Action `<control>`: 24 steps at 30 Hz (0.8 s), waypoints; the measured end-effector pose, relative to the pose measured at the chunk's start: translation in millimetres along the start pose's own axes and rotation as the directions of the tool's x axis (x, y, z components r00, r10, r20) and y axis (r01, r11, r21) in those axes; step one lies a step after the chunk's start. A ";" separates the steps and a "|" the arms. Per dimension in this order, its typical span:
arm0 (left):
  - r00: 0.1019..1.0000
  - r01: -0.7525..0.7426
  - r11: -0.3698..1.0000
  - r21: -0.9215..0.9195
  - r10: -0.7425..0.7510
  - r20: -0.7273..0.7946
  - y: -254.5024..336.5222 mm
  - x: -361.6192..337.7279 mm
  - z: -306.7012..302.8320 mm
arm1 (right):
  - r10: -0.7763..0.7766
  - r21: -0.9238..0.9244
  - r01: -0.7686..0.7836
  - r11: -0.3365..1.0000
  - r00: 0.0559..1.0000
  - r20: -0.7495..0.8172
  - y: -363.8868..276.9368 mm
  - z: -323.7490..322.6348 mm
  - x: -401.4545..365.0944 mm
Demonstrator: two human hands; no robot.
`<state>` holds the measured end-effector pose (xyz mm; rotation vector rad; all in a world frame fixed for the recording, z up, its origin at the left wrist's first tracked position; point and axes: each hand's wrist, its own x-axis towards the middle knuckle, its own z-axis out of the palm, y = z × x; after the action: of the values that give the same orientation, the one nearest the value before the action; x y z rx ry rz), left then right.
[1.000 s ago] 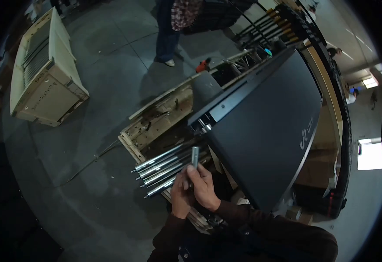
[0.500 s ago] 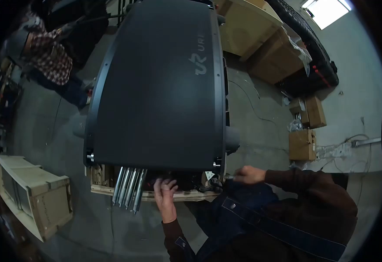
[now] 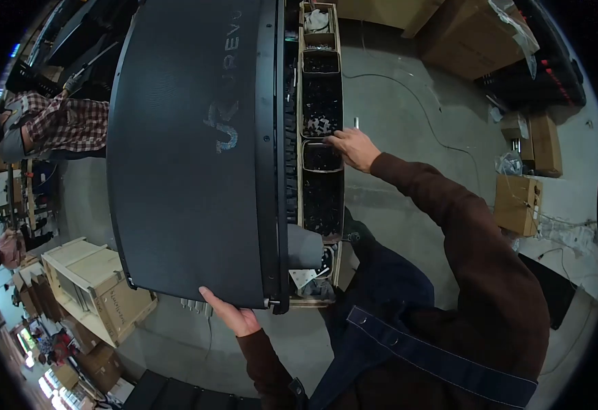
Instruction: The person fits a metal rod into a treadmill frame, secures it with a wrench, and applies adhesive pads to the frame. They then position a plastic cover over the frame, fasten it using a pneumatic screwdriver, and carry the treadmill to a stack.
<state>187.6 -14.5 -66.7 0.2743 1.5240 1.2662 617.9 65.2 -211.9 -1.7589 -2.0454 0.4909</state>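
Observation:
My left hand (image 3: 233, 316) rests against the near end of a large black panel (image 3: 189, 171) with pale lettering. One finger is stretched along its edge; the others are partly hidden. Beyond the panel's right side, my right hand (image 3: 355, 149) is over the rim of a long parts tray (image 3: 340, 89), its fingers pinched together above a small compartment of dark parts (image 3: 322, 156). A short silvery piece (image 3: 356, 123) stands up just past this hand; whether I hold it is unclear. Any small item between the fingertips is too small to name.
A wooden crate (image 3: 101, 287) stands at lower left, near metal rods (image 3: 196, 305) under the panel. Another person in a checked shirt (image 3: 73, 126) is at upper left. Cardboard boxes (image 3: 515, 205) and a cable (image 3: 435, 137) lie on the right. A grey cylindrical part (image 3: 304, 247) sticks out beside the panel.
The view has turned and shifted, showing the long parts tray. My right hand has moved from the panel's near corner to the tray. My left hand has moved onto the panel's near edge.

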 end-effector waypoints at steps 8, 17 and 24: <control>0.998 -0.054 0.998 0.021 0.054 -0.027 -10.2 -0.4 22.1 | -0.200 -0.167 0.246 0.955 0.946 0.254 38.2 21.1 49.9; 0.994 -0.107 0.993 0.048 0.108 -0.032 -13.5 3.7 25.0 | -0.419 -0.111 0.486 0.867 0.831 0.365 45.3 40.9 36.0; 0.991 -0.133 0.991 0.010 0.133 -0.013 -17.4 7.5 18.4 | -0.282 0.207 0.208 0.956 0.845 0.455 -38.7 24.0 -35.9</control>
<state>207.1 -5.9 -82.3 0.3785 1.5443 1.3682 577.5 23.8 -215.4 -1.3471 -2.4443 1.0569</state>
